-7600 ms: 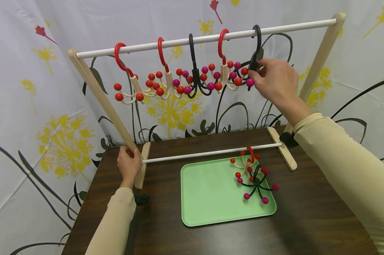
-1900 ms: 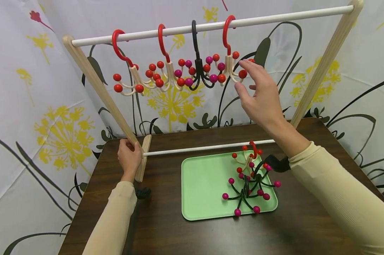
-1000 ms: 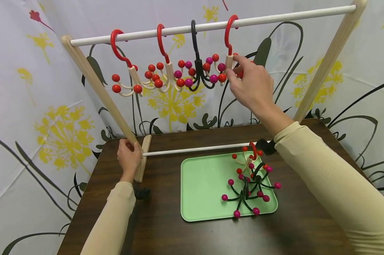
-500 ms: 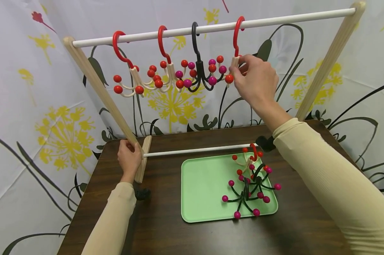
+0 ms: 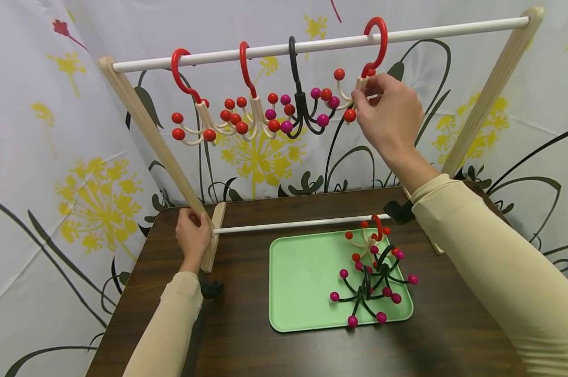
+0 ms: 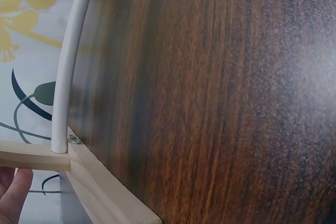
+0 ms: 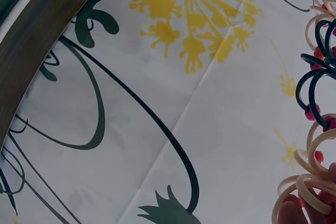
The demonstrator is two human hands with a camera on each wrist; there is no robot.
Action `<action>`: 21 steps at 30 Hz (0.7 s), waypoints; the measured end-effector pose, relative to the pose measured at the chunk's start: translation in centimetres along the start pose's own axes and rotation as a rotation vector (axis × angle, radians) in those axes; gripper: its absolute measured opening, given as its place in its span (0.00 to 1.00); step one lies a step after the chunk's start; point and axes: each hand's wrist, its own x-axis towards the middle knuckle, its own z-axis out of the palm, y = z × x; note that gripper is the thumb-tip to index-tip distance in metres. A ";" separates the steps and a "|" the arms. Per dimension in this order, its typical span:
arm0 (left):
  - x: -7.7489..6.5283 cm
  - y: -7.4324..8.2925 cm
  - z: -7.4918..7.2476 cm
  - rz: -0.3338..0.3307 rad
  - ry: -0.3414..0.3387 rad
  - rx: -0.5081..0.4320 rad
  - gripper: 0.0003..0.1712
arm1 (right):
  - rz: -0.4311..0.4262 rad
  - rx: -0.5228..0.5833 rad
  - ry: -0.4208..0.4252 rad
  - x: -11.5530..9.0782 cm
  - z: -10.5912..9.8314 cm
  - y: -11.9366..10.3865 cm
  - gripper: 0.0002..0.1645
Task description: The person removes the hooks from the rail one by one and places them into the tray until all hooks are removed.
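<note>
Before flowered cloth (image 5: 133,26), raised right hand (image 5: 391,114) pinches hanger (image 5: 361,83).

One hanger (image 5: 362,81) is red and cream, the cloth (image 5: 246,21) yellow-flowered white.

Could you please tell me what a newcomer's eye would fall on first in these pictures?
Most likely the white upper rail, which bears two red-hooked cream hangers on the left, then a ball-tipped black hanger. Towards the right, the right hand pinches another red-hooked cream hanger. Below, a light green tray on the dark table bears one cream and two black hangers, mostly at its right.
</note>
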 end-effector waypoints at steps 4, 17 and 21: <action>0.0 0.1 0.1 -0.002 0.003 0.000 0.12 | 0.021 0.034 0.043 0.4 -0.1 0.1 0.23; 0.0 0.3 0.1 0.001 0.013 -0.012 0.11 | 0.014 0.183 0.190 0.3 -2.1 0.5 0.19; 0.0 0.4 0.1 -0.001 0.012 -0.007 0.11 | 0.031 0.228 0.190 -0.5 -3.0 1.5 0.19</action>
